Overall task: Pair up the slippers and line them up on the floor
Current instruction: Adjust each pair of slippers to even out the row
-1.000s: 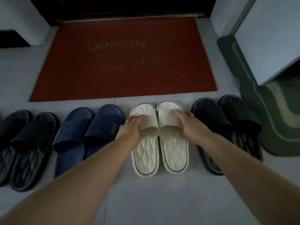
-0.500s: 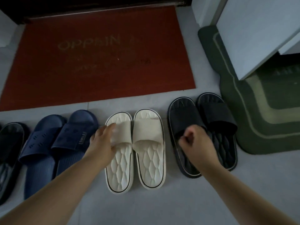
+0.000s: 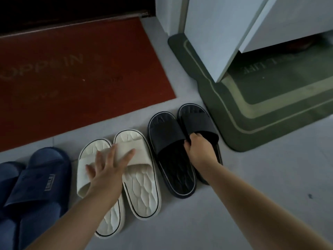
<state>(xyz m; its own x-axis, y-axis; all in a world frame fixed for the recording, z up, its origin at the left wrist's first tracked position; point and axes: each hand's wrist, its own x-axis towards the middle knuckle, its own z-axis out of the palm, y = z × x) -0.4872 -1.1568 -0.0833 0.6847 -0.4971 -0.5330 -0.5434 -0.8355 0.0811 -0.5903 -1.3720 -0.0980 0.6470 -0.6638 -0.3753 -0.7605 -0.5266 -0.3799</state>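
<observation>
Right hand (image 3: pixel 199 150): closed on the black foam slippers (image 3: pixel 173 156), lower centre-right.
Left hand (image 3: pixel 106 170): spread open on cream foam slippers (image 3: pixel 142 186).
Handling: judged light, flexible; best gripped by straps.

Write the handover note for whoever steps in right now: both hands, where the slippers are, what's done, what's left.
Left hand: open, fingers spread, lying across the straps of the white pair.
Right hand: fingers curled at the straps of the black pair, between its two slippers; a firm grip cannot be confirmed.
Navy pair: side by side at the left edge of the view.
Done: the three visible pairs are matched and sit in a row on the floor, below the red mat.
Left: probably just squaring the black pair, which sits closest to the green mat.
</observation>
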